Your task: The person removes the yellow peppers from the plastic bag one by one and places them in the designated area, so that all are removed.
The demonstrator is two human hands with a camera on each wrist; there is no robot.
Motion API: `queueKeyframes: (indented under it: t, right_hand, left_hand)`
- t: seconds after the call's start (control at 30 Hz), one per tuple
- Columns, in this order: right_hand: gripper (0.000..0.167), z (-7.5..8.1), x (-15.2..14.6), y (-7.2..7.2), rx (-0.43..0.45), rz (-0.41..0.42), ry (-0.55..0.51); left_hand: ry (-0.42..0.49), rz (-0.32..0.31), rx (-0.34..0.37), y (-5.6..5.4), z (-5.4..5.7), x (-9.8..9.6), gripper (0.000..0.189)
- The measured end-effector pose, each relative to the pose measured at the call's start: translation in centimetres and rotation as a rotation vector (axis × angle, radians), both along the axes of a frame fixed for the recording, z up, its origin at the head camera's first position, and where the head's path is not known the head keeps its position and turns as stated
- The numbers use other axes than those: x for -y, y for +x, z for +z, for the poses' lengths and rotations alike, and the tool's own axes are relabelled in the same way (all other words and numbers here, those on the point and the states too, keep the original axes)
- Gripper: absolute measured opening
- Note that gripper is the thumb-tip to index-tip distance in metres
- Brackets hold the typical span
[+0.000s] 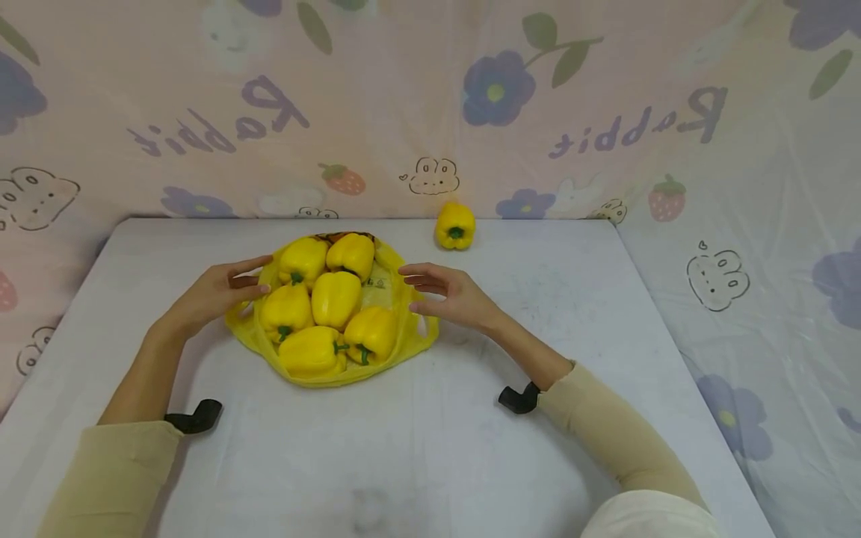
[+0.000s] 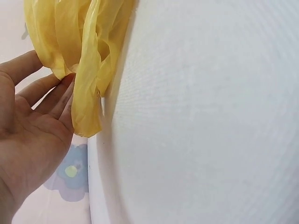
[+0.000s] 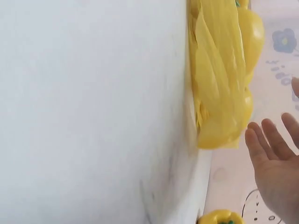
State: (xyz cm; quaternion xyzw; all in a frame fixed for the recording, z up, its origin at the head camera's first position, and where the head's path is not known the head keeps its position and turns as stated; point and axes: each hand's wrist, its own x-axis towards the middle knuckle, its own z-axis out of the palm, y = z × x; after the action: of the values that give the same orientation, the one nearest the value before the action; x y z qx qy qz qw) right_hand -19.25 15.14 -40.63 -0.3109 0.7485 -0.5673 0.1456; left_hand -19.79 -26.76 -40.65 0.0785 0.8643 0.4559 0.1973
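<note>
A yellow plastic bag (image 1: pixel 409 329) lies with its mouth spread wide on the table, several yellow bell peppers (image 1: pixel 336 300) inside it. My left hand (image 1: pixel 218 295) is at the bag's left edge. In the left wrist view, the fingers of that left hand (image 2: pixel 37 126) reach behind a hanging fold of the bag (image 2: pixel 86 93), fingertips partly hidden. On the opposite side, my right hand (image 1: pixel 454 295) has its relaxed fingers right at the bag's right rim. The right wrist view has this right hand (image 3: pixel 275 163) with fingers extended beside the bag (image 3: pixel 217 84), holding nothing.
One more yellow bell pepper (image 1: pixel 455 226) stands outside the bag near the back edge of the white table (image 1: pixel 538 299). Behind the table hangs a patterned cloth (image 1: pixel 403 90) with flowers and rabbits. Black curved pieces (image 1: pixel 195 417) sit at both wrists.
</note>
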Motion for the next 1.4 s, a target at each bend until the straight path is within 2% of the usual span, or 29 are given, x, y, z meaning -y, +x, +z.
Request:
queueKeyframes:
  t: [0.2,0.63,1.03,1.4]
  right_hand:
    - [0.055,-0.4,1.0,1.1,-0.002,0.021,0.02]
    - [0.063,-0.7,3.1,3.3,0.013,-0.034,0.156]
    - [0.084,-1.2,4.9,4.5,-0.006,-0.156,0.446]
    - [0.087,-1.4,5.9,4.7,-0.039,-0.175,0.543]
  left_hand:
    - [0.006,0.0,-0.006,0.2,0.1,0.0,0.071]
    - [0.027,0.006,-0.001,0.0,-0.3,0.3,0.071]
    - [0.01,0.001,-0.009,-0.2,-0.6,0.2,0.071]
    - [0.01,-0.001,-0.006,-0.2,-0.8,0.3,0.071]
